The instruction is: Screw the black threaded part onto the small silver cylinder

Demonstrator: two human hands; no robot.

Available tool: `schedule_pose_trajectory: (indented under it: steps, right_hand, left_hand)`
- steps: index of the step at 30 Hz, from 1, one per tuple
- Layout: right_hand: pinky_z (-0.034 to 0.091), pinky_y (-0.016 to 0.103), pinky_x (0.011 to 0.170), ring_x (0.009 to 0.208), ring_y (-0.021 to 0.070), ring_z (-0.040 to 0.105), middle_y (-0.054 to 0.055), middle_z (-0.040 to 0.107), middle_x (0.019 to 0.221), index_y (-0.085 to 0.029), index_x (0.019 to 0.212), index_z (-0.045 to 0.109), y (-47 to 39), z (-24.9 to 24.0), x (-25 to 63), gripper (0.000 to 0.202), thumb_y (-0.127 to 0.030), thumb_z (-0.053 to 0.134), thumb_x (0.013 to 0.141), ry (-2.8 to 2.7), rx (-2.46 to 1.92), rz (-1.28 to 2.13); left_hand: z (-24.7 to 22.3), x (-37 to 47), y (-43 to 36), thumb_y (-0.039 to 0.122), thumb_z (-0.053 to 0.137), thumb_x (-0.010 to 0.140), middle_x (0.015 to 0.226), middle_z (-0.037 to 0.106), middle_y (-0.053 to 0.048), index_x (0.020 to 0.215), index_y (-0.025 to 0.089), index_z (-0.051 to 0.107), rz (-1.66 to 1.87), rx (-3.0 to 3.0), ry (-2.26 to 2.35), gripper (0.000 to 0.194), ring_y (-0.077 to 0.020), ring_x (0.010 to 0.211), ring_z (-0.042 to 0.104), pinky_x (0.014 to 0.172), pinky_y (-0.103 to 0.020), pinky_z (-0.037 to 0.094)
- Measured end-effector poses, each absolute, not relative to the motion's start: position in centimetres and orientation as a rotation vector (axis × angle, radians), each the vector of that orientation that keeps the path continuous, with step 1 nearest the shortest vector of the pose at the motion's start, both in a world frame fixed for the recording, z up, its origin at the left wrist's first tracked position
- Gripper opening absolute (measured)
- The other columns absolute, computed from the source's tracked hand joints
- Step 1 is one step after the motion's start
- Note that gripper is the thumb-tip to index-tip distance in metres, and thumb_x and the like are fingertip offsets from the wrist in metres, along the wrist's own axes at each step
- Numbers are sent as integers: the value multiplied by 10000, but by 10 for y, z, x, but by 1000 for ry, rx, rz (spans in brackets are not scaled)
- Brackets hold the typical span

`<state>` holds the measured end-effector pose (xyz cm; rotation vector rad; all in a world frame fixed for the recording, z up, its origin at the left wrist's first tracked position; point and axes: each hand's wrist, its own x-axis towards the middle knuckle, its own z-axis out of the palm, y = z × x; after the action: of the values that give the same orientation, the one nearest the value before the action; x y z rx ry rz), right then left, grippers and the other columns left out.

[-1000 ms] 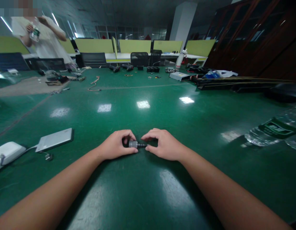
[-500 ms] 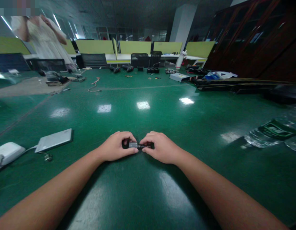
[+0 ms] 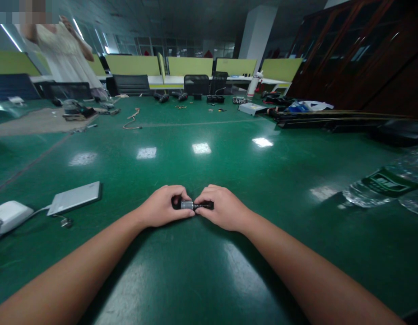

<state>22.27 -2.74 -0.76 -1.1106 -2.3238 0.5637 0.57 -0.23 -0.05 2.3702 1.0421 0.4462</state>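
Observation:
Between my two hands lies a small part, a grey metal cylinder (image 3: 186, 205) joined in line with a thin dark ridged shaft (image 3: 207, 205). My left hand (image 3: 160, 207) pinches the grey cylinder between thumb and fingers. From the other side, my right hand (image 3: 226, 208) pinches the dark shaft, with fingertips close to where the two pieces meet. Fingers cover portions of both pieces, so whether the ridges are a spring or a thread I cannot tell. Both hands are low over the green tabletop (image 3: 195, 171), with their fingertips nearly touching.
On the left are a silver-grey flat device (image 3: 75, 198) and a white power strip (image 3: 9, 217). A clear water bottle (image 3: 381, 185) lies at right. Farther back are black power drills (image 3: 161, 97), a cord (image 3: 132, 121) and long dark bars (image 3: 324, 118). A person (image 3: 65, 54) stands back left.
My right hand has shifted slightly left, closer to the grey cylinder, and less of the shaft shows between the hands. My left hand is nearly still. The whole view has moved slightly.

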Motion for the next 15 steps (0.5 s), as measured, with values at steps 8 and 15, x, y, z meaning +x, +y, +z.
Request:
schedule_pose_trajectory:
  steps: [8,15]
  right_hand:
    - [429,287,748,812,168,581,41,704,816,-173,909,752,-25,-6,225,116,-185,708,802,-2341,-1108,567]
    - [426,282,742,814,165,584,41,703,816,-175,908,755,-26,-5,227,119,-182,702,802,-2355,-1123,577]
  left_hand:
    - [-1,5,-1,439,712,789,757,629,9,864,176,660,439,2389,1032,279,-136,669,558,621,-245,371]
    - [0,5,-2,435,715,786,779,646,5,860,177,656,430,2393,1040,275,-143,691,567,636,-249,373]
